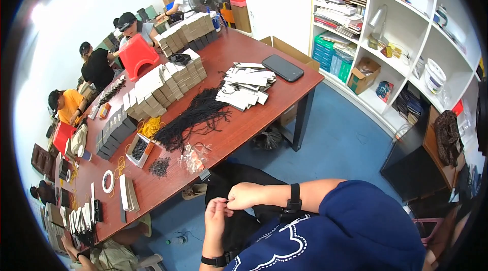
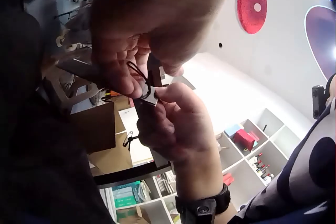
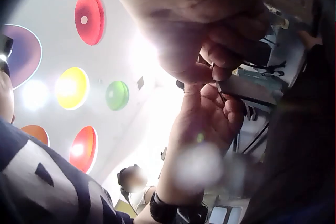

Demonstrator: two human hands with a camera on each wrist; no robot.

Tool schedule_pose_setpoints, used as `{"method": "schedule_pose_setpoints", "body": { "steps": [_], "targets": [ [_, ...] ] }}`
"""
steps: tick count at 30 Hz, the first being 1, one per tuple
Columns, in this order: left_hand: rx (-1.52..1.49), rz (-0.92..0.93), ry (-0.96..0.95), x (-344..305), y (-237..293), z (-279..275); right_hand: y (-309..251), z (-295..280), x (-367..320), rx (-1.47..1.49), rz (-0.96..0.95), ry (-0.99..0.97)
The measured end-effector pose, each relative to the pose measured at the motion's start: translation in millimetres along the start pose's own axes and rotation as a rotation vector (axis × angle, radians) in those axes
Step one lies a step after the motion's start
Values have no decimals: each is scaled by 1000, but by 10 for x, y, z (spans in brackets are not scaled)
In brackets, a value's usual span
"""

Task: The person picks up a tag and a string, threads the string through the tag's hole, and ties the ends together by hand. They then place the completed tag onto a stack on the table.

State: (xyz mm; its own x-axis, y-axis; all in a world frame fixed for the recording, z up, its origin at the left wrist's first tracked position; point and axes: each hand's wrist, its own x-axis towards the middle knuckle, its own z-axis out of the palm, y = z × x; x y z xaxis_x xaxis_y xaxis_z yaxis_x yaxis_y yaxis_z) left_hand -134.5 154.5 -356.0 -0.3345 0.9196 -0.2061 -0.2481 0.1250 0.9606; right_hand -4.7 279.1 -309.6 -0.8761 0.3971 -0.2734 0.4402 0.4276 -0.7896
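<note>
In the head view my left hand and right hand meet above my lap, fingertips together. Between them is a narrow pale tag with a loop of thin black cord at its end, seen closely in the left wrist view. Thumb and forefinger of the right hand pinch the tag's end there. Curled left fingers hold the tag just beside the cord. From the right wrist view, the tag's strip sticks out past the fingers; the fingers partly hide it.
The red-brown table beside me holds a heap of black cords, a pile of white tags, a phone and stacked grey bundles. Several people work around it. White shelves stand along the right wall.
</note>
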Motion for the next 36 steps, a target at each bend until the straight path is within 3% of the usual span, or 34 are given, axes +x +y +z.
{"method": "schedule_pose_setpoints", "body": {
  "steps": [8, 14, 19, 28, 36],
  "targets": [
    [81, 45, -38, 46, -32, 27, 2, -40, -31, -108, 47, -5],
    [378, -142, 18, -77, 58, 27, 31, 5, -15, -178, 53, -4],
    [523, -211, -81, -84, 113, -28, 94, 70, 32, -226, -6, 9],
    [446, -224, -105, -92, 30, -168, 5, 15, 31, -201, 109, -75],
    [354, -337, -106, -69, -17, -235, 58, 49, 15, -186, 55, -7]
  ]
}}
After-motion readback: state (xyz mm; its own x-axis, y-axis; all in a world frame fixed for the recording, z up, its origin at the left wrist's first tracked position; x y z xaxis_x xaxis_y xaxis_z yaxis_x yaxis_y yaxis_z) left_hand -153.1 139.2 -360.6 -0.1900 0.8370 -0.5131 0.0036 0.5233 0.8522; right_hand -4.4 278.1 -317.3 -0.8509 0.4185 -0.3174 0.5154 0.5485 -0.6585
